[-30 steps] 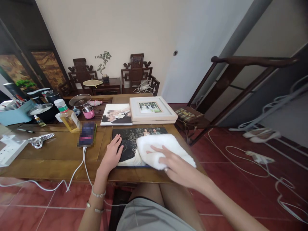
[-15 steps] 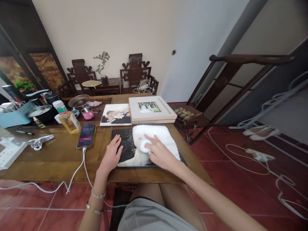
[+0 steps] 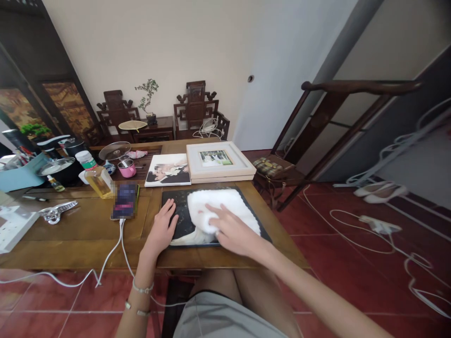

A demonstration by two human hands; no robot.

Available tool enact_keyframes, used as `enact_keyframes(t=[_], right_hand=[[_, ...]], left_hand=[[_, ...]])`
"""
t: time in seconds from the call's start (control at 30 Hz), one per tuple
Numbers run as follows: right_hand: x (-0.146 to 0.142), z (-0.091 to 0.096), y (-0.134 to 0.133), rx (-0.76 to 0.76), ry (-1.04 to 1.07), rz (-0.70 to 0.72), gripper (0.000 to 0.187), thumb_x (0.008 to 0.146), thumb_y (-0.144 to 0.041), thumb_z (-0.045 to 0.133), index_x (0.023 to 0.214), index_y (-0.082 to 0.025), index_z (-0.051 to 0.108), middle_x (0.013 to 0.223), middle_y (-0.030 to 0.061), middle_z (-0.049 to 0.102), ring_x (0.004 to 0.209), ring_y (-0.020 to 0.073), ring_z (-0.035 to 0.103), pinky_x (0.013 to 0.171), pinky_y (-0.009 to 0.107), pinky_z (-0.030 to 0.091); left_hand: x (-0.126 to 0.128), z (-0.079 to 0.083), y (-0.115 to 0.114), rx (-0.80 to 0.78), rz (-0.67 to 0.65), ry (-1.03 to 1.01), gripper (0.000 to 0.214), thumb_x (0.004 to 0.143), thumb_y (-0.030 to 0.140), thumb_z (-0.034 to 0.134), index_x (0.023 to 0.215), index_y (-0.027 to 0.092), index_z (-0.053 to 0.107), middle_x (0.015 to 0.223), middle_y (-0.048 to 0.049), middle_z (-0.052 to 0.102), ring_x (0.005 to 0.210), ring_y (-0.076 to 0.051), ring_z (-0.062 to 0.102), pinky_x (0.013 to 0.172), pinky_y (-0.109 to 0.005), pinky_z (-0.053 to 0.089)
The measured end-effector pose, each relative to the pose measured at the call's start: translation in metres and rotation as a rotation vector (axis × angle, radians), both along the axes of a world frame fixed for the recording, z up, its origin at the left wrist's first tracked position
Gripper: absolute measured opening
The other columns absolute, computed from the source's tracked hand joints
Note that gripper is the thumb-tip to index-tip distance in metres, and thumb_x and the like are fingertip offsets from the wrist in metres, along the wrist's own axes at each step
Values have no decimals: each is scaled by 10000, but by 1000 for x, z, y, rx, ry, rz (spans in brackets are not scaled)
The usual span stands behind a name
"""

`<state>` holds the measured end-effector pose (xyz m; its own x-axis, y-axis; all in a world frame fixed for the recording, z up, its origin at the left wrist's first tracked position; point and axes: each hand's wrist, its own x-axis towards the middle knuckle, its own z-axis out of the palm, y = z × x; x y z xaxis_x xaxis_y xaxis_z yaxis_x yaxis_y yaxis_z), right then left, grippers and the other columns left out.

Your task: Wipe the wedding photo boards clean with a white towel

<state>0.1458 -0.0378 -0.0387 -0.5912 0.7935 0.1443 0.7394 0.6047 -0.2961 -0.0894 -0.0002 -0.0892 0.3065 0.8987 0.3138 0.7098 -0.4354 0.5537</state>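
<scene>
On the dark photo (image 3: 183,210) on the desk (image 3: 95,234), my right hand (image 3: 231,231) holds a white cloth (image 3: 229,202), likely soft, light, best held bunched; my left hand (image 3: 163,230) lies spread on the photo's left edge.

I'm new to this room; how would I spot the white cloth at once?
On the brown wooden table, find the dark photo panel at the near edge, with the left hand resting on its left side. The white cloth lies over that panel, under the right hand. It is soft and fluffy, unlike the stiff, pale framed picture behind it.
</scene>
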Motion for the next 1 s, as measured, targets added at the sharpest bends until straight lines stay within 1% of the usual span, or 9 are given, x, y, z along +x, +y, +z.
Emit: enact_keyframes(t=[0.13, 0.2, 0.27, 0.37, 0.57, 0.67, 0.77, 0.93, 1.0], right_hand=[[-8, 1, 54, 62, -25, -56, 308, 683, -15, 397, 876, -124, 611, 1287, 228, 515, 1293, 296, 381, 1022, 522, 285], [-11, 2, 68, 74, -23, -74, 315, 698, -20, 389, 894, -119, 614, 1277, 229, 521, 1268, 306, 410, 998, 518, 303], [-15, 3, 69, 82, -23, -88, 325, 701, -22, 391, 915, -109, 619, 1276, 237, 518, 1268, 322, 402, 993, 530, 295], [-20, 3, 45, 79, -36, -79, 341, 681, -20, 412, 928, -104, 631, 1303, 232, 500, 1306, 337, 340, 1020, 560, 249], [-18, 0, -40, -14, -34, 50, 374, 626, -15, 432, 891, -162, 651, 1414, 105, 422, 1377, 328, 177, 1077, 620, 118], [-14, 1, -56, -44, -17, 77, 381, 608, -13, 430, 879, -170, 648, 1416, 84, 422, 1381, 311, 172, 1089, 603, 122], [-14, 3, -37, -47, -5, 59, 373, 621, -9, 425, 881, -167, 641, 1384, 89, 464, 1369, 294, 225, 1087, 573, 170], [-23, 8, 34, 42, -61, -44, 356, 692, -42, 423, 967, -127, 632, 1303, 200, 511, 1320, 305, 326, 1025, 526, 269], [-28, 9, 56, 62, -81, -75, 366, 714, -50, 411, 1005, -112, 624, 1269, 226, 524, 1278, 306, 385, 992, 503, 306]], left_hand=[[-1, 1, 1, -1, -6, 16, 416, 924, 291, 384, 1313, 163, 453, 1443, -116, 383, 1362, -219, 299, 1097, -449, 288], [-1, 2, 1, 3, -7, 18, 414, 924, 288, 383, 1311, 159, 455, 1444, -118, 382, 1361, -218, 301, 1097, -448, 288], [-1, 2, 1, 12, -10, 11, 413, 923, 286, 384, 1310, 160, 456, 1443, -117, 383, 1360, -217, 305, 1099, -446, 287], [0, 2, 0, 11, -11, 2, 417, 922, 282, 385, 1313, 154, 453, 1442, -122, 384, 1360, -218, 305, 1103, -442, 283], [1, 2, -1, -9, 3, -3, 420, 921, 275, 382, 1310, 134, 456, 1435, -134, 391, 1359, -230, 305, 1099, -455, 284], [1, 1, 0, -7, 5, 4, 419, 919, 271, 382, 1306, 131, 461, 1435, -134, 391, 1358, -237, 306, 1096, -467, 285], [0, 0, 0, -11, 1, 7, 428, 919, 271, 378, 1316, 128, 449, 1440, -136, 381, 1359, -238, 304, 1097, -471, 281], [-1, -1, 1, 3, -16, -7, 427, 920, 278, 384, 1317, 134, 450, 1439, -138, 383, 1359, -238, 305, 1099, -471, 281], [-1, -1, 2, 21, -24, -17, 420, 921, 278, 386, 1310, 139, 458, 1436, -134, 389, 1358, -232, 307, 1103, -463, 277]])
